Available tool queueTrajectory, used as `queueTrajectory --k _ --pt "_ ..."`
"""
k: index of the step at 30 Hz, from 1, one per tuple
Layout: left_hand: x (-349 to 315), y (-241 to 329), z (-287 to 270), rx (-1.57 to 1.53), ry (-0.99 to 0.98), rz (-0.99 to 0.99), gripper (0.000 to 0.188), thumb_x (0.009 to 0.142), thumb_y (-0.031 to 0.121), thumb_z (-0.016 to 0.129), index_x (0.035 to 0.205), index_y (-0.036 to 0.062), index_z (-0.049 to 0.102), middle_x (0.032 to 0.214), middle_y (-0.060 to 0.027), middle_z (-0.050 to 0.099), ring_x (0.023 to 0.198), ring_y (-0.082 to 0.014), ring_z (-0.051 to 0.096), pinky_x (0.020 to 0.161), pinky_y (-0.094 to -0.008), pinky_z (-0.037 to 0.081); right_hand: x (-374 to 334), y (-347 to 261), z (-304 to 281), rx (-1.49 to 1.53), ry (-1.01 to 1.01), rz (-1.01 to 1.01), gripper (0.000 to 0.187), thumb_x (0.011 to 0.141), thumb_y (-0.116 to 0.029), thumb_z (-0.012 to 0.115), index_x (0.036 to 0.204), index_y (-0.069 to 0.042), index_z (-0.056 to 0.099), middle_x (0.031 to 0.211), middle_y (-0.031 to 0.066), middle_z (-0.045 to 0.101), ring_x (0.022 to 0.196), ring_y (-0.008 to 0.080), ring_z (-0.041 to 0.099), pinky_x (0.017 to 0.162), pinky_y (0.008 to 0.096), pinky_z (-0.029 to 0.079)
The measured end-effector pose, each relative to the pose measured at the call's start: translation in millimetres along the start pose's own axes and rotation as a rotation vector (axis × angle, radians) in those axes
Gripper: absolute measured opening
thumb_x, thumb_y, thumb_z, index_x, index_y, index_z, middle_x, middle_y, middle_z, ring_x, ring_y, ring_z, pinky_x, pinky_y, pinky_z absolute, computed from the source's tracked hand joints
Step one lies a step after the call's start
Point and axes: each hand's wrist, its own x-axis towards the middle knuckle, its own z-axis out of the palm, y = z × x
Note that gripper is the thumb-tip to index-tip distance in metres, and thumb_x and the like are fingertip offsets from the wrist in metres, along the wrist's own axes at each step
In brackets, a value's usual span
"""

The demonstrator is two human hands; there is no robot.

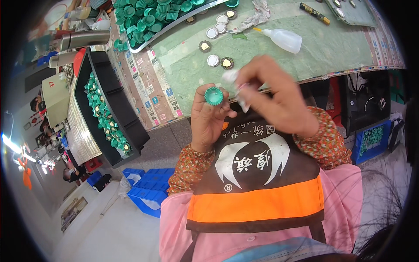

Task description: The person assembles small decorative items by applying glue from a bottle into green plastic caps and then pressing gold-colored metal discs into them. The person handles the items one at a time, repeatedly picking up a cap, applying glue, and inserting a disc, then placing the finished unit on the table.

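My left hand pinches a small green fluted cup by its sides, its round opening facing up at me. Close by on the right, my right hand is closed around a crumpled white tissue and is smeared by motion. The tissue is beside the cup, and I cannot tell whether they touch. Just beyond both hands on the green tabletop lie a dark crimped cap with a pale centre and a white-faced crimped cap. Several similar caps are scattered farther back.
A metal tray heaped with green cups stands at the back left. A white squeeze bottle, a dark marker and a crumpled cloth lie on the table. Left, a black crate holds more green pieces; blue crates stand below.
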Motion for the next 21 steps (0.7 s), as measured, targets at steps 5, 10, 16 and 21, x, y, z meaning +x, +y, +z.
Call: queueTrajectory --k 5,10,16,21 --pt "-4.5 0.1 -2.7 -0.110 -0.024 -0.040 0.058 0.103 0.028 0.062 0.150 0.0060 0.038 0.121 -0.0165 0.058 0.098 -0.0222 0.063 0.080 -0.0404 0.066 16.7 -1.9 -69.5 -0.552 0.396 -0.198 0.016 0.094 0.002 0.063 0.109 0.000 0.061 0.094 0.0046 0.060 0.078 0.0110 0.060 0.071 0.0263 0.049" --pt "-5.0 -0.1 -2.5 -0.234 -0.037 -0.084 0.060 0.105 0.033 0.057 0.153 0.0048 0.037 0.119 -0.0157 0.059 0.097 -0.0226 0.063 0.079 -0.0413 0.066 27.9 26.4 -129.0 -0.926 0.589 -0.104 0.015 0.093 -0.004 0.067 0.108 -0.004 0.065 0.092 0.0034 0.067 0.082 0.0144 0.061 0.079 0.0304 0.048" --pt "-8.9 -1.6 -1.8 -0.318 -0.034 -0.118 0.056 0.107 0.036 0.051 0.152 0.0040 0.038 0.116 -0.0150 0.060 0.097 -0.0226 0.062 0.078 -0.0410 0.066 43.8 20.7 -125.4 -1.167 0.558 -0.052 0.016 0.084 0.000 0.060 0.099 0.001 0.064 0.089 0.0159 0.062 0.091 0.0351 0.056 0.082 0.0447 0.047" --pt "-11.0 -2.9 -1.2 -0.357 -0.022 -0.134 0.057 0.109 0.039 0.047 0.152 0.0038 0.038 0.113 -0.0129 0.057 0.095 -0.0215 0.060 0.078 -0.0397 0.066 42.5 30.4 -122.0 -1.313 0.557 -0.375 0.011 0.091 -0.009 0.071 0.099 -0.004 0.066 0.087 0.0051 0.068 0.079 0.0231 0.061 0.078 0.0366 0.049"
